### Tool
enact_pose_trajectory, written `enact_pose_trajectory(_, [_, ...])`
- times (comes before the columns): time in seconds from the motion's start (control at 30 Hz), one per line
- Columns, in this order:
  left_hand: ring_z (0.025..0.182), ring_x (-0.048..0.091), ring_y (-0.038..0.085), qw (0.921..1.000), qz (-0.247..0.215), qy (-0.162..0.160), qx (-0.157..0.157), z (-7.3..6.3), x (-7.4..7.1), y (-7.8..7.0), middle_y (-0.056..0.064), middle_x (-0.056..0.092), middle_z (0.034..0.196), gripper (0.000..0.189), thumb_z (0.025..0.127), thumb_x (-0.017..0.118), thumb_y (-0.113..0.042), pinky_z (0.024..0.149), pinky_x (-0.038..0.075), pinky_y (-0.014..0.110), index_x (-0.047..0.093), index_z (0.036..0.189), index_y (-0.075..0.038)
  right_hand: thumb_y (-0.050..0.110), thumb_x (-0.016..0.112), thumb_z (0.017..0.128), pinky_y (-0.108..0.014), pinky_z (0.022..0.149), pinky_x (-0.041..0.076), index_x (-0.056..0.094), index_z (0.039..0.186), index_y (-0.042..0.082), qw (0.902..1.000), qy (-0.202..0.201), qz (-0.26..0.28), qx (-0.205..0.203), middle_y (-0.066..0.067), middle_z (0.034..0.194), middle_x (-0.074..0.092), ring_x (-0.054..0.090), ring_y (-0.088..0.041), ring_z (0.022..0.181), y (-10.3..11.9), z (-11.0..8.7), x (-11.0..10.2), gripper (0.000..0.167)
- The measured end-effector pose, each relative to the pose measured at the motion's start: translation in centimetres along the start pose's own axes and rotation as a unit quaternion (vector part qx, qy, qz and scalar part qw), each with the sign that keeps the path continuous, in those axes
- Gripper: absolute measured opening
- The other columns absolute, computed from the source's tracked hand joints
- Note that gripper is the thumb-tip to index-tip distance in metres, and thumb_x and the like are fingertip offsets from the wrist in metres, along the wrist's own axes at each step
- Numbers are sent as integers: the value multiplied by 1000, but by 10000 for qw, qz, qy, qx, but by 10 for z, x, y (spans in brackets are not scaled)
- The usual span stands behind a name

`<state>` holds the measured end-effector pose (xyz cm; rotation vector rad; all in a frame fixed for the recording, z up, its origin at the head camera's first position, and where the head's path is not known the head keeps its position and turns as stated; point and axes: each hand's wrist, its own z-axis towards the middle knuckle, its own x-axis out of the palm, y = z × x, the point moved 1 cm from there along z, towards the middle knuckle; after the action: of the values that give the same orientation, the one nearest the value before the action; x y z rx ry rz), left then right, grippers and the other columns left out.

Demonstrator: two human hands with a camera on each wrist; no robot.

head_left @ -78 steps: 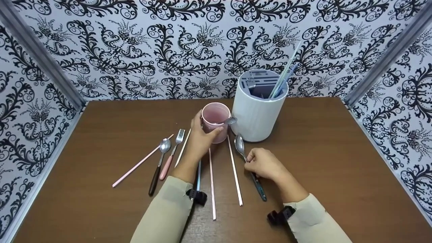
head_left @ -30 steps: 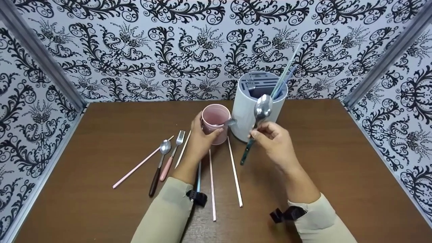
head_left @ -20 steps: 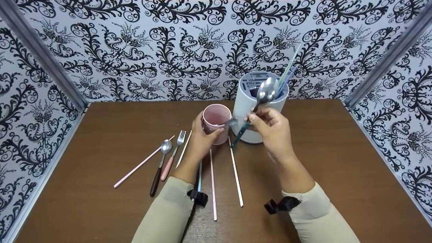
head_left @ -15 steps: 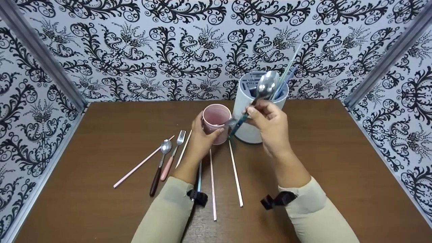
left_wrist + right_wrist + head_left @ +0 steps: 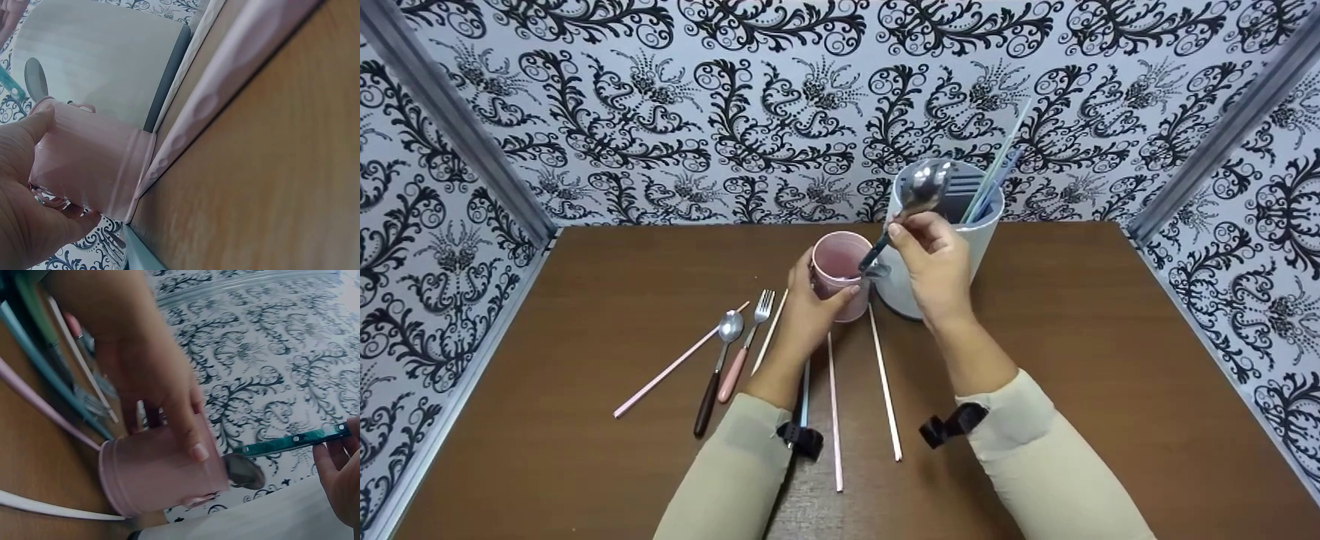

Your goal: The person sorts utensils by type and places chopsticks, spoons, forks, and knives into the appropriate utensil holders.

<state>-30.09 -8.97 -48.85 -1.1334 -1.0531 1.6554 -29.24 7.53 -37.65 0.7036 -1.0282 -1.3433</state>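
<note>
My left hand [image 5: 806,315] grips the pink cup [image 5: 851,300], which stands on the table. The bowl of a spoon [image 5: 35,79] sticks out over the cup's rim; the rest of it is inside. Raised above the table, my right hand [image 5: 941,266] pinches a second spoon [image 5: 926,187] near the neck between thumb and fingers. Its metal bowl points up and away. The dark green handle [image 5: 295,440] slants down, and its end overlaps the cup's right rim in the head view, close by the first spoon's bowl.
A white utensil holder [image 5: 904,289] with straws [image 5: 997,169] stands right behind the cup. Left lie a dark-handled spoon [image 5: 730,326], a pink-handled fork [image 5: 733,375] and a pink straw [image 5: 675,367]. More straws [image 5: 885,382] lie in front; a green-handled utensil [image 5: 36,304] is partly hidden by my left arm.
My right hand has picked the green-handled spoon up from the table and carried it up, then left, bringing its handle end to the cup's rim. The left hand stays on the cup.
</note>
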Motion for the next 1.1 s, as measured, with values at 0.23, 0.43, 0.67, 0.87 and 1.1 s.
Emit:
enact_pose_trajectory(0.23, [141,50,36,10000,-12,-27,9,0,1,1,23,45,152,92,82,88,-19,123,38,47,37,157,-6,0,73,92,-24,84,60,73,103,-8,9961,270,-826,-164,-13,100,77,71,-10,89,-22,0,3,13])
enact_pose_trajectory(0.43, [141,50,36,10000,8,12,-44,0,0,-1,23,46,152,91,82,88,-20,123,39,48,37,157,-7,0,75,91,-27,90,62,75,102,-8,9879,464,-1434,-372,-22,104,75,73,-16,94,-39,-3,5,14])
enact_pose_trajectory(0.67, [139,52,39,9998,174,-8,77,0,-1,-2,23,45,152,91,83,88,-21,120,41,51,37,157,-6,-1,75,89,-30,88,61,77,98,-4,9749,534,-2077,-593,-19,98,75,71,-27,95,-51,-5,8,10])
enact_pose_trajectory(0.87, [139,51,40,9998,131,-27,123,0,0,-1,25,45,152,90,83,87,-19,120,41,52,36,157,-4,0,75,88,-33,91,59,77,101,-5,9723,650,-2221,-344,-20,102,75,69,-29,97,-61,-7,9,14])
enact_pose_trajectory(1.1, [134,54,40,9998,157,-59,116,0,-1,0,25,47,148,91,82,87,-21,117,44,53,38,157,-5,2,77,87,-43,91,57,78,95,-3,9608,765,-2578,-671,-17,99,76,69,-30,95,-63,-10,15,10])
